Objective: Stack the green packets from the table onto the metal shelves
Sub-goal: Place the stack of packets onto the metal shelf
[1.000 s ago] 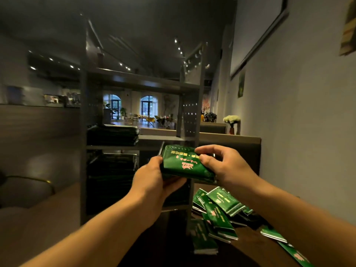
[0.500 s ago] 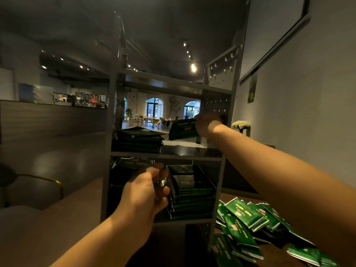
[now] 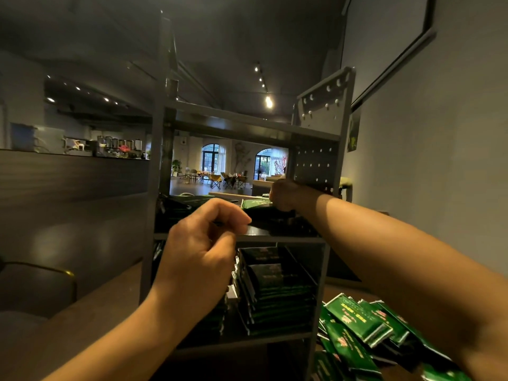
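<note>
Right hand (image 3: 283, 195), center right of the frame, is reached into the middle tier of the metal shelves (image 3: 320, 125) and grips a green packet (image 3: 254, 204) lying on that tier. Left hand (image 3: 200, 254), center frame, is raised in front of the shelves, fingers loosely curled, holding nothing. Stacked packets (image 3: 275, 290) fill the tier below. Loose packets (image 3: 357, 323) lie heaped at lower right.
</note>
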`<action>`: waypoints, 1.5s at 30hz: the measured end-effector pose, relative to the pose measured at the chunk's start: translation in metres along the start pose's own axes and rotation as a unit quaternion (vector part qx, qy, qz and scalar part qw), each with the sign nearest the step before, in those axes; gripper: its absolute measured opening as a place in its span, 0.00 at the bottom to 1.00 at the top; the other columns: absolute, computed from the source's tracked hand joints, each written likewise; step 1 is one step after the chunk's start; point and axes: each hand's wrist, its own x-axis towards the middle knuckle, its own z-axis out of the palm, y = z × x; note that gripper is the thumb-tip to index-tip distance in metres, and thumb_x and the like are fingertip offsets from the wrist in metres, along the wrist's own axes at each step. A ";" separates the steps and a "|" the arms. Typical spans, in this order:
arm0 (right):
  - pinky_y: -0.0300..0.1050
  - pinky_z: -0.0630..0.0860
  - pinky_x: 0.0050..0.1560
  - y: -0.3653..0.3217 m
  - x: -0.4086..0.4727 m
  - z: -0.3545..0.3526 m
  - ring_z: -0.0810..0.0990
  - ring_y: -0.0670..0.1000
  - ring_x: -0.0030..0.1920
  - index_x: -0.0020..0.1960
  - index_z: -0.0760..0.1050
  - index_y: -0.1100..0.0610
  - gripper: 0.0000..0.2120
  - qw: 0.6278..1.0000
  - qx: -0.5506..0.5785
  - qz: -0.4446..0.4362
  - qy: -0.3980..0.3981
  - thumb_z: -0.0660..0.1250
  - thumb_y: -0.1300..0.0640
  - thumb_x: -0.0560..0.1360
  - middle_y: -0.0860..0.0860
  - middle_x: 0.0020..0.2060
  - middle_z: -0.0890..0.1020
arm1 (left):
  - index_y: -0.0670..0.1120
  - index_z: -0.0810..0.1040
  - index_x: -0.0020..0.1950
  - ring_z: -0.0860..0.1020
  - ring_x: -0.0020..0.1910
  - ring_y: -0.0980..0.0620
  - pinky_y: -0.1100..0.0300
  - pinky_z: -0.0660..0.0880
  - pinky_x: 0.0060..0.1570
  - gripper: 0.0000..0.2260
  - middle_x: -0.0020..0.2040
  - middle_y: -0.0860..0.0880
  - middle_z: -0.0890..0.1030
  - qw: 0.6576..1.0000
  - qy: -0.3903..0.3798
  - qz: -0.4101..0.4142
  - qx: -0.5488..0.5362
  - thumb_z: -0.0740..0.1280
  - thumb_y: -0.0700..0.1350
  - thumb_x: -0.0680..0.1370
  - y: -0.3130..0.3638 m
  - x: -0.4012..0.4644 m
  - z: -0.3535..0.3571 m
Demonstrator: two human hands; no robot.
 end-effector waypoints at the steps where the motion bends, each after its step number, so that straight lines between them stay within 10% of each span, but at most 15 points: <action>1: 0.50 0.73 0.56 0.001 0.000 0.003 0.77 0.61 0.60 0.61 0.76 0.64 0.14 1.000 -0.002 -0.002 0.007 0.62 0.63 0.78 0.61 0.59 0.79 | 0.51 0.79 0.40 0.76 0.32 0.48 0.54 0.73 0.31 0.12 0.38 0.51 0.80 1.000 -0.002 0.007 0.016 0.60 0.37 0.67 -0.002 -0.001 -0.001; 9: 0.47 0.73 0.53 0.000 -0.008 0.008 0.79 0.56 0.55 0.60 0.75 0.62 0.11 0.986 -0.064 -0.069 0.135 0.61 0.64 0.79 0.57 0.56 0.80 | 0.49 0.79 0.46 0.79 0.39 0.60 0.62 0.78 0.34 0.09 0.42 0.56 0.80 0.938 -0.046 0.189 0.288 0.59 0.41 0.76 -0.015 0.011 -0.009; 13: 0.46 0.72 0.55 -0.009 -0.013 -0.002 0.78 0.56 0.56 0.61 0.75 0.60 0.12 0.979 -0.016 -0.114 0.168 0.61 0.63 0.78 0.57 0.57 0.80 | 0.44 0.82 0.50 0.81 0.46 0.43 0.50 0.82 0.39 0.17 0.48 0.46 0.83 0.834 -0.119 0.201 0.501 0.75 0.31 0.63 -0.017 0.034 -0.012; 18: 0.50 0.72 0.64 -0.038 -0.027 -0.004 0.75 0.59 0.64 0.69 0.71 0.55 0.18 0.967 0.066 -0.231 0.082 0.60 0.60 0.79 0.57 0.66 0.76 | 0.35 0.76 0.62 0.77 0.59 0.36 0.43 0.74 0.57 0.32 0.59 0.37 0.79 0.701 -0.182 0.110 0.681 0.77 0.44 0.61 -0.027 0.053 -0.024; 23: 0.51 0.72 0.62 -0.056 -0.035 0.001 0.76 0.59 0.60 0.66 0.74 0.59 0.16 0.964 0.088 -0.250 0.013 0.57 0.63 0.80 0.58 0.61 0.77 | 0.48 0.50 0.78 0.71 0.65 0.48 0.53 0.66 0.67 0.33 0.67 0.49 0.71 0.688 -0.216 0.049 0.691 0.61 0.50 0.77 -0.033 0.052 -0.025; 29: 0.31 0.74 0.47 -0.048 -0.038 -0.008 0.77 0.53 0.53 0.63 0.77 0.59 0.14 0.953 0.183 -0.243 0.005 0.58 0.64 0.81 0.56 0.62 0.78 | 0.48 0.64 0.71 0.72 0.63 0.48 0.52 0.64 0.68 0.21 0.66 0.50 0.73 0.646 -0.219 0.069 0.728 0.57 0.52 0.79 -0.030 0.051 -0.031; 32: 0.42 0.76 0.58 -0.044 -0.041 -0.008 0.78 0.55 0.57 0.61 0.79 0.57 0.14 0.947 0.227 -0.228 -0.015 0.59 0.64 0.80 0.55 0.61 0.79 | 0.48 0.67 0.69 0.72 0.64 0.47 0.47 0.56 0.71 0.20 0.65 0.49 0.74 0.607 -0.214 0.085 0.760 0.54 0.54 0.80 -0.031 0.049 -0.032; 39: 0.39 0.70 0.56 -0.033 -0.055 -0.016 0.76 0.50 0.60 0.61 0.74 0.46 0.14 0.956 0.220 -0.189 0.036 0.61 0.60 0.79 0.49 0.64 0.76 | 0.41 0.74 0.65 0.77 0.59 0.40 0.45 0.68 0.65 0.25 0.59 0.41 0.80 0.695 -0.133 0.129 0.695 0.71 0.47 0.70 -0.033 0.046 -0.039; 45: 0.42 0.74 0.55 -0.014 -0.099 -0.016 0.77 0.49 0.54 0.59 0.75 0.51 0.15 0.934 0.289 -0.197 0.078 0.60 0.65 0.77 0.48 0.51 0.78 | 0.44 0.80 0.55 0.75 0.51 0.48 0.55 0.73 0.49 0.14 0.52 0.46 0.81 0.773 -0.124 0.327 0.529 0.60 0.42 0.73 -0.011 0.011 -0.026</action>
